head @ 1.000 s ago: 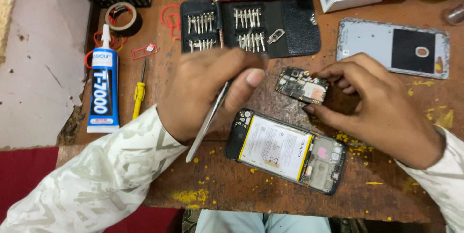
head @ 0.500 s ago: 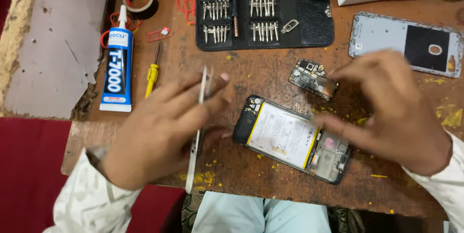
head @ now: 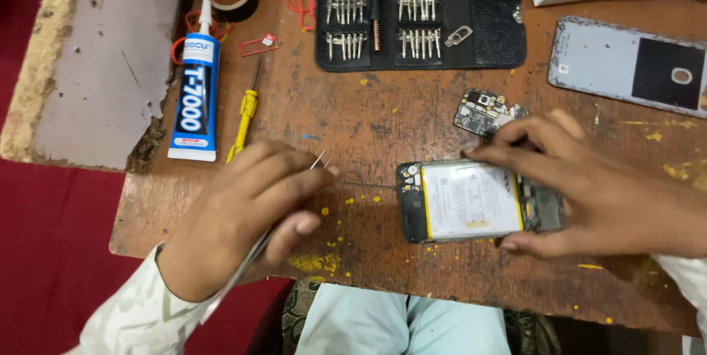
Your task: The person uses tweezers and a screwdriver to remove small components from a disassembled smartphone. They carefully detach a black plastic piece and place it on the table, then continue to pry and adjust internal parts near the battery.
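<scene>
While screwdriver bits (head: 418, 25) fill the black case (head: 495, 34), hands grip tweezers (head: 259, 246) and phone (head: 471, 200).

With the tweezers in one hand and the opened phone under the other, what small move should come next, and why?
Probably bring the tweezers in the left hand rightward to the opened phone. Their tips rest on the bare wooden table, apart from the phone, while the right hand already steadies the phone by its edges, battery up.

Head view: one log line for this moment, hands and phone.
left hand: holds tweezers | right hand: grips opened phone on table | circuit board: beside phone
</scene>
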